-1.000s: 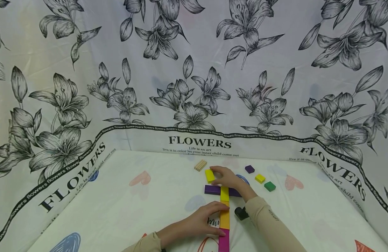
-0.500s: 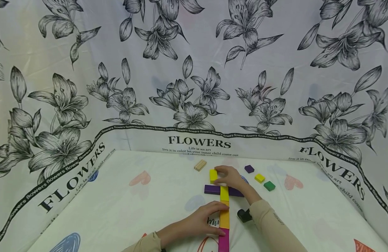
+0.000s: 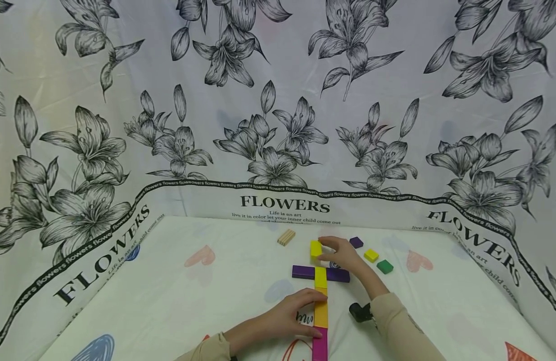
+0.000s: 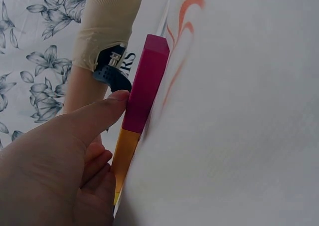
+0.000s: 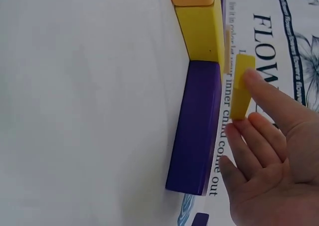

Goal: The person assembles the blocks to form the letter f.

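Note:
In the head view my right hand (image 3: 343, 252) pinches a yellow block (image 3: 316, 249) between thumb and fingers, just beyond a cross-shaped layout. The right wrist view has the thumb at one end of that block and fingertips at the other. My left hand (image 3: 289, 314) rests along the left side of the column, fingertips on the orange block (image 3: 321, 313) and thumb on the magenta block (image 3: 320, 343). A second yellow block (image 3: 320, 278) lies at the column's far end, between a left purple block (image 3: 303, 272) and a right purple block (image 5: 194, 128).
Small purple (image 3: 356, 242), yellow (image 3: 371, 255) and green (image 3: 385, 266) blocks lie at the back right. Several thin wooden sticks (image 3: 286, 237) sit together at the back. A flowered cloth (image 3: 278, 125) stands behind the patterned white tabletop (image 3: 169, 286).
My right hand has moved right with the yellow block, bringing it from left of the column to beyond the column's far end. The left hand keeps its place.

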The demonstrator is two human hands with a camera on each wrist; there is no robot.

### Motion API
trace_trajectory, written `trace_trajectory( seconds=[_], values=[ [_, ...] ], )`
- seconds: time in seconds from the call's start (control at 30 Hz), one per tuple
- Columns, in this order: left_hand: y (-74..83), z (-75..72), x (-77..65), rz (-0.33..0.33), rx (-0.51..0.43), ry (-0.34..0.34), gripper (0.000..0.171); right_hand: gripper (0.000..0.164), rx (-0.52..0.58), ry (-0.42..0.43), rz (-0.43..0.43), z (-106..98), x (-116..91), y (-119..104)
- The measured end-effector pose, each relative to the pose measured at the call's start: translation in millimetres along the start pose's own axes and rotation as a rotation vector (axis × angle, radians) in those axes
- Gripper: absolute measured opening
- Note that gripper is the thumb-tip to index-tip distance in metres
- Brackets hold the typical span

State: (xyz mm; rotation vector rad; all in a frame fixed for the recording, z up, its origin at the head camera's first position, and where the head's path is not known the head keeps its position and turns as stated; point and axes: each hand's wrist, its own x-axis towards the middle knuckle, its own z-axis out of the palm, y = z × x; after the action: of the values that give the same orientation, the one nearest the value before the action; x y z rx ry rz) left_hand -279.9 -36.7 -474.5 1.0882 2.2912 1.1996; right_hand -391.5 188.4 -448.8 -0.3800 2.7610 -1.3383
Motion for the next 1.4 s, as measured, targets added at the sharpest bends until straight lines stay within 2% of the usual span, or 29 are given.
trace_trajectory(
  seconds=[0.23, 0.5, 1.4],
  values=[
    [-0.3, -0.7, -1.1, 0.015, 0.006, 0.01, 0.062, 0.06, 0.014, 0.001, 0.022, -1, -7, 5],
    [-0.2, -0.3, -0.7, -0.003, -0.011, 0.008, 0.061, 0.058, 0.016, 0.002, 0.039, 0, -15, 7],
    [0.7, -0.2, -1.6, 0.01, -0.012, 0.007, 0.061, 0.056, 0.012, -0.006, 0.004, 1, -18, 10]
  ],
)
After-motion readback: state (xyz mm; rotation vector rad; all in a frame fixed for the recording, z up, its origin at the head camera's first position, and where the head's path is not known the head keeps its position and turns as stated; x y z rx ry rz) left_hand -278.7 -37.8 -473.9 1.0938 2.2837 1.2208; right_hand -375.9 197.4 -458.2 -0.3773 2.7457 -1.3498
